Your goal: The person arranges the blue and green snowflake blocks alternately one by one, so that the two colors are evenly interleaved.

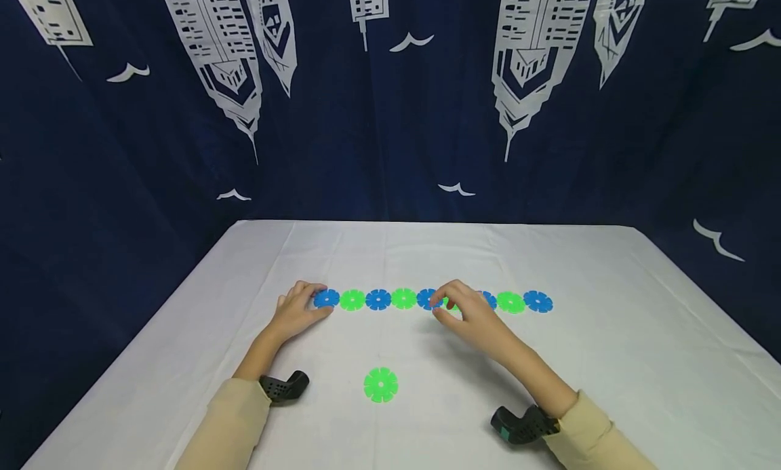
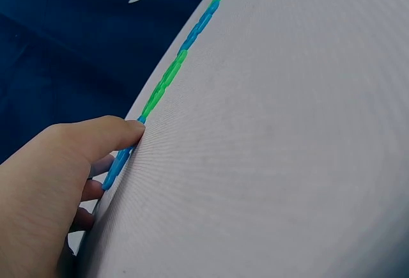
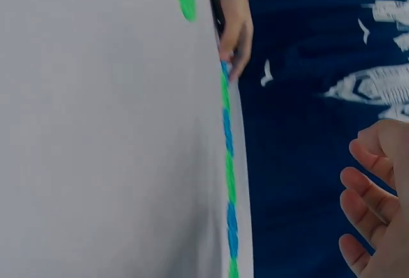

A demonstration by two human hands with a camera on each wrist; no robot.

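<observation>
A row of flat, notched flower-shaped discs, blue and green by turns, lies across the white table. At its left end my left hand (image 1: pixel 297 311) holds a blue disc (image 1: pixel 327 298) by its edges, thumb on the near side and fingers on the far side. The left wrist view shows the thumb (image 2: pixel 112 132) at the edge of that disc, by the neighbouring green disc (image 2: pixel 164 85). Raised over the row, my right hand (image 1: pixel 474 319) has loosely bent fingers with nothing between them. It hides part of a green disc and a blue disc below it.
A single green disc (image 1: pixel 381 385) lies apart, nearer to me between the forearms. The row goes on past the right hand to a blue disc (image 1: pixel 538 302) at its right end. Behind the white tablecloth (image 1: pixel 427 253) hangs a dark blue curtain (image 1: pixel 378 131) with white prints.
</observation>
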